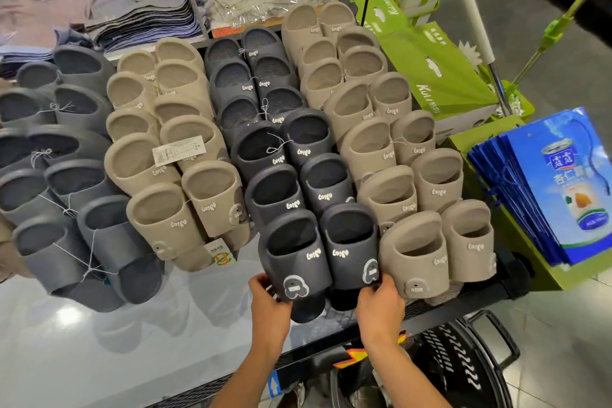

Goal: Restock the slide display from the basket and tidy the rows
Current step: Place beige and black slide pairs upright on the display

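The left hand [269, 296] and right hand [381, 306], set apart, each grip an outer toe edge of the front pair of dark navy rubber slides [298, 258]. The pair sits at the near end of its row on the glossy grey display table [99, 334]. The black slotted plastic basket [463, 368] stands below the table's edge.

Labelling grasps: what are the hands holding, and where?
Left hand grips the front-left dark slide by its outer edge, right hand the front-right dark slide likewise, both at the near end.
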A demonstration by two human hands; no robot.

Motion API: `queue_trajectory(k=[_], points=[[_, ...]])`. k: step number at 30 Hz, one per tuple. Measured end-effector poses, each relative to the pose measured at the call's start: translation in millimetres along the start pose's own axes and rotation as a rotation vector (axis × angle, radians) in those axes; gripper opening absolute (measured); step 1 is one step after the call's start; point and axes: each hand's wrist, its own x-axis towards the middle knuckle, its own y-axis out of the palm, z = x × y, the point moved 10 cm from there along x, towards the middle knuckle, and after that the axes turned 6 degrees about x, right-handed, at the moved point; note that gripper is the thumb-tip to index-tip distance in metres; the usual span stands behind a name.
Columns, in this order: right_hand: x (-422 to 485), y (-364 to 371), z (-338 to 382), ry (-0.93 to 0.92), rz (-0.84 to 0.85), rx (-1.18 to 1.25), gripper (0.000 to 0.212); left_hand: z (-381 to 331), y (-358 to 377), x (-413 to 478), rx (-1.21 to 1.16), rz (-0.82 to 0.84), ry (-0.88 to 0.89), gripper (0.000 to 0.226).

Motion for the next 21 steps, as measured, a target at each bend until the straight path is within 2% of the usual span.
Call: queue_trajectory(k=[6,14,21], points=[[3,5,-13,0.063,-0.018,0.1,0.022,8,8,0,0.037,0.014,-0.003,0.052],[5,7,-13,0.108,0.005,0.044,0.017,0,4,4,0.074,-0.007,0.066,0.051],[10,20,-27,0.206,0.017,0.31,0.021,2,7,7,0.084,-0.034,0.083,0.051]])
